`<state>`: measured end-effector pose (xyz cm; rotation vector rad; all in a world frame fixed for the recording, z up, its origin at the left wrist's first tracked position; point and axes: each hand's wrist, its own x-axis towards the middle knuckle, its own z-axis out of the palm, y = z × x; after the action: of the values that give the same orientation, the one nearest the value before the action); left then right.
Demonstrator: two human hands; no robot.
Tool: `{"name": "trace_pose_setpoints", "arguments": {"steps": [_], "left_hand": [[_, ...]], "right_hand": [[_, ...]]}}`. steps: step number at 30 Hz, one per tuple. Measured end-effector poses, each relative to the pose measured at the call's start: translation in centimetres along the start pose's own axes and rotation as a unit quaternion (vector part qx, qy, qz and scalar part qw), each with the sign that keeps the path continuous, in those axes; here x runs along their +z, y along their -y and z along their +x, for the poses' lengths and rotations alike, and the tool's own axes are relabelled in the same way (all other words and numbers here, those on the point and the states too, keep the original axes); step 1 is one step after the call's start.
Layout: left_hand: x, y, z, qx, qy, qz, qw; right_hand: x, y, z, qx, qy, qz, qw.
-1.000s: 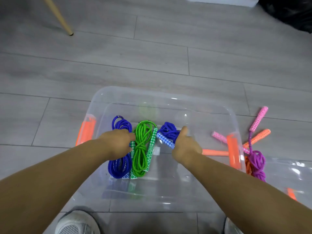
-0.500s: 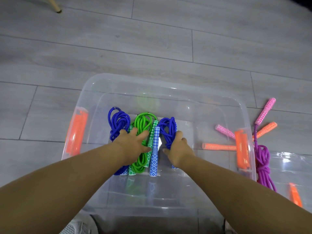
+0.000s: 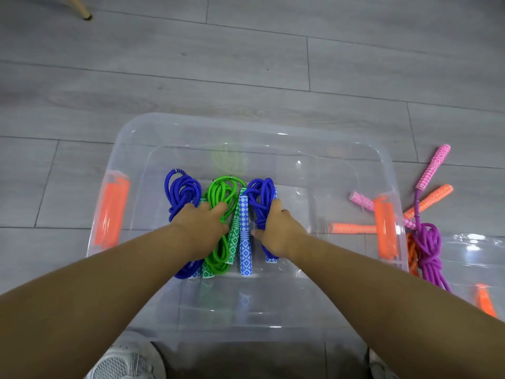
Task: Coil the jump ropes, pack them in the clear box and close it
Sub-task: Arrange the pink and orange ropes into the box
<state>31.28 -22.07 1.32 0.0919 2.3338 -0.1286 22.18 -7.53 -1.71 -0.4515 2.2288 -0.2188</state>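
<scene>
Counting what sits in the clear box (image 3: 120,149), how many coils do you make it?

Three, side by side on the bottom: the left blue rope (image 3: 181,190), the green rope (image 3: 222,192) touching it, and the right blue rope (image 3: 261,192) just beside that, handles pointing toward the person

And the hands?

The left hand (image 3: 200,225) lies flat with fingers spread, pressing on the left blue rope and the green rope. The right hand (image 3: 278,231) has its fingers curled round the right blue rope, so I judge that one is being set in place rather than finished

So what is left?

Outside the box, to its right on the floor (image 3: 246,64), the purple rope (image 3: 429,250) and the orange rope (image 3: 411,253) lie bunched together, with pink and orange handles sticking out. Whether they count as properly coiled I cannot tell. Both have to go in. The lid (image 3: 481,258) looks to be the clear sheet under them, off the box, and the orange latches (image 3: 110,214) hang at the box's two ends

Past halfway, then?

I would say so: three of five packed, two to pack, then lid on and latches down
</scene>
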Motion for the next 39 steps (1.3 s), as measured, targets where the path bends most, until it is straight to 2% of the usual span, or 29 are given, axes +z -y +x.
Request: {"name": "trace_pose_setpoints", "arguments": {"steps": [7,12,15,21,26,29,33,39], "left_hand": [[-2.8,-0.7,-0.7,-0.027,0.015,0.006,1.000],[-6.0,-3.3,-1.8,-0.029,-0.027,0.076,0.996],[-8.4,-5.6,-2.9,-0.026,-0.080,0.095,0.992],[-15.3,-10.0,-4.9,-0.033,-0.191,0.058,0.979],[-21.0,-14.3,-3.4,-0.007,-0.277,0.033,0.960],[-23.2,-18.1,-1.1,0.040,-0.294,0.010,0.955],[-23.1,-23.0,2.6,0.098,-0.269,0.010,0.958],[-21.2,-26.8,8.4,0.123,-0.159,0.034,0.979]], "right_hand": [[-5.7,-1.2,-2.5,-0.084,0.022,-0.170,0.982],[-10.8,-2.8,-6.7,-0.135,0.004,-0.241,0.961],[-14.1,-4.6,-9.1,-0.153,-0.053,-0.216,0.963],[-19.7,-10.2,-15.0,-0.189,-0.174,-0.077,0.963],[-21.3,-19.1,-16.8,-0.100,-0.205,-0.006,0.974],[-20.0,-25.0,-16.1,-0.018,-0.216,0.077,0.973],[-16.9,-30.8,-13.9,0.081,-0.177,0.140,0.971],[-11.4,-34.6,-10.9,0.149,-0.081,0.114,0.979]]}}
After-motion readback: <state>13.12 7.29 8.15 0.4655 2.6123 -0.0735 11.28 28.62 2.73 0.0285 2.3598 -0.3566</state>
